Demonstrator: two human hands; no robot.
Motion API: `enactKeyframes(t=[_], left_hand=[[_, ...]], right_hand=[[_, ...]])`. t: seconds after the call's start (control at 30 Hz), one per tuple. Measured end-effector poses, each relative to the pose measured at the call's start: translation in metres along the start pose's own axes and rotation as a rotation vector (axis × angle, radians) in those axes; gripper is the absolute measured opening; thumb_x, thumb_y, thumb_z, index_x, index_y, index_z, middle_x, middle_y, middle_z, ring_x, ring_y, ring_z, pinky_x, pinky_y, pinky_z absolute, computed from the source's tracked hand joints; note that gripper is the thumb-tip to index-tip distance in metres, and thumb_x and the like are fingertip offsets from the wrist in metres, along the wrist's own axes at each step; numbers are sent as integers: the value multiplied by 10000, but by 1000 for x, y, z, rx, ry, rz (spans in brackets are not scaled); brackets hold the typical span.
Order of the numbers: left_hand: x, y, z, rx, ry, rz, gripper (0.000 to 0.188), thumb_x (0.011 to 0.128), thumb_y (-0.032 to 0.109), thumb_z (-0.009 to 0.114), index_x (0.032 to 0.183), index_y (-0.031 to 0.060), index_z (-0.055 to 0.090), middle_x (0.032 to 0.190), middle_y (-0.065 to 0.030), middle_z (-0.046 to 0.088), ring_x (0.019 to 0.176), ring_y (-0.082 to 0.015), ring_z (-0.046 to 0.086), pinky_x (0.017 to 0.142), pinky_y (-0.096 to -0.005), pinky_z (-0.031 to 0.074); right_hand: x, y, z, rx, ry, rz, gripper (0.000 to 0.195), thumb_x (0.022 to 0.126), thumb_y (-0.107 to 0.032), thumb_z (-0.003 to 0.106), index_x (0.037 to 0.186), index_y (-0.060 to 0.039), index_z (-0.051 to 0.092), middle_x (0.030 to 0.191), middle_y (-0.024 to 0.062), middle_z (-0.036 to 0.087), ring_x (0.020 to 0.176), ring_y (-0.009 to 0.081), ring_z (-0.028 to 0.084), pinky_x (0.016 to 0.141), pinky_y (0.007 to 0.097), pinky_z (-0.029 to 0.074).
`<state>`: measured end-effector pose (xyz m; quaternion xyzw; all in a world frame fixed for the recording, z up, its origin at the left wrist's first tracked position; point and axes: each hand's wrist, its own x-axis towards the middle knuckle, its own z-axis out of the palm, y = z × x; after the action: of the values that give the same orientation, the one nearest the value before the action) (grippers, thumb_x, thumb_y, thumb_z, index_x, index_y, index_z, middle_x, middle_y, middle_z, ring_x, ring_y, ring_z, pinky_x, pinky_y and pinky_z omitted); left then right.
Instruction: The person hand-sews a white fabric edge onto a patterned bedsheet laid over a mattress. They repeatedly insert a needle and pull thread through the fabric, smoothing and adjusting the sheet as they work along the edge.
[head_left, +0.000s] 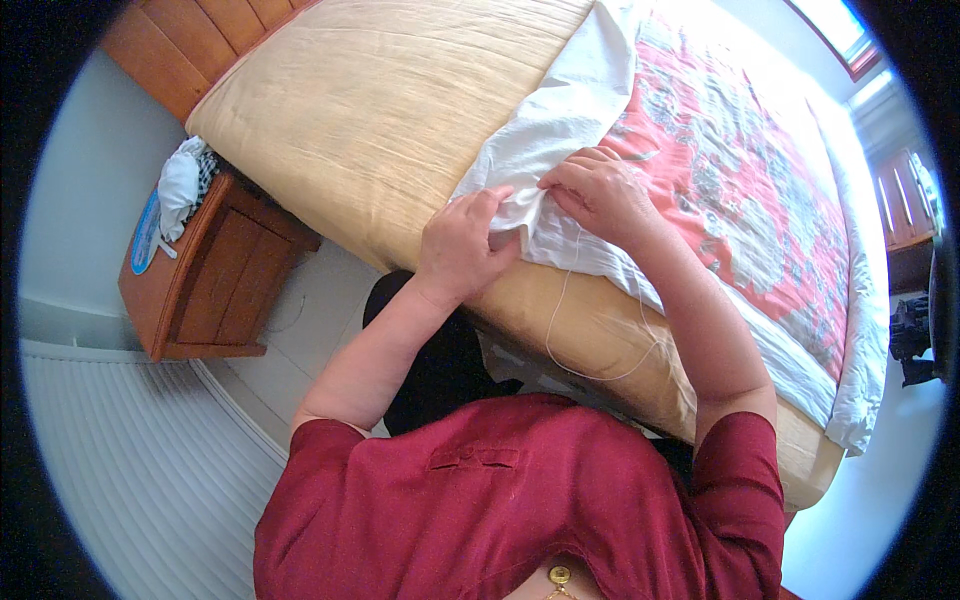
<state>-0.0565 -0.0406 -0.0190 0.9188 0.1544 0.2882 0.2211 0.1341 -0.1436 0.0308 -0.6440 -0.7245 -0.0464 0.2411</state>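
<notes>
White cotton fabric lies along the edge of a red and grey patterned quilt on a bed. My left hand grips a fold of the white fabric near the bed's side. Just to its right, my right hand has its thumb and fingers pinched together at the same fold; whether a needle is between them cannot be made out. A long white thread hangs in a loop below my right hand, over the side of the yellow-covered mattress.
A wooden nightstand stands at the left, with a white cloth and a blue-edged item on top. The wooden headboard is at the upper left. A ribbed white panel fills the lower left.
</notes>
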Motion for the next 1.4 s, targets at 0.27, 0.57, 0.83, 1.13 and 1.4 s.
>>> enactKeyframes(t=[0.27, 0.57, 0.83, 1.13, 1.4], left_hand=[[7, 23, -8, 28, 126, 144, 551, 693, 245, 707, 1175, 104, 482, 1227, -113, 522, 1152, -298, 475, 977, -491, 331], [7, -7, 7, 66, 438, 203, 231, 647, 58, 649, 853, 138, 580, 830, 0, 617, 832, -215, 597, 859, -429, 397], [7, -7, 8, 131, 452, 341, 260, 591, 59, 648, 814, 161, 562, 783, 19, 542, 784, -174, 554, 830, -383, 384], [-2, -15, 17, 200, 379, 343, 208, 633, 123, 670, 804, 159, 557, 776, 9, 536, 807, -169, 552, 847, -400, 386], [22, -16, -10, -190, 151, 302, 198, 729, 221, 696, 910, 150, 657, 937, -32, 615, 947, -218, 551, 884, -388, 380]], right_hand=[[1, 0, -1, -50, 37, -38, 112, 776, -164, 630, 867, -100, 647, 841, 50, 647, 866, 253, 602, 836, 370, 457], [0, -10, -1, -188, 122, -52, 139, 761, -178, 647, 884, -120, 617, 779, 48, 616, 865, 226, 603, 695, 383, 499], [-10, -17, 20, -83, 221, 440, 137, 775, -190, 668, 827, -85, 597, 672, 53, 615, 540, 175, 599, 496, 313, 471], [-9, -40, 8, 880, -106, 955, 227, 832, -234, 656, 942, -35, 658, 754, 8, 634, 605, 61, 569, 510, 197, 443], [-19, -22, 29, 876, 54, 902, 208, 846, -219, 654, 944, -35, 659, 739, -17, 614, 616, 42, 548, 517, 186, 424]])
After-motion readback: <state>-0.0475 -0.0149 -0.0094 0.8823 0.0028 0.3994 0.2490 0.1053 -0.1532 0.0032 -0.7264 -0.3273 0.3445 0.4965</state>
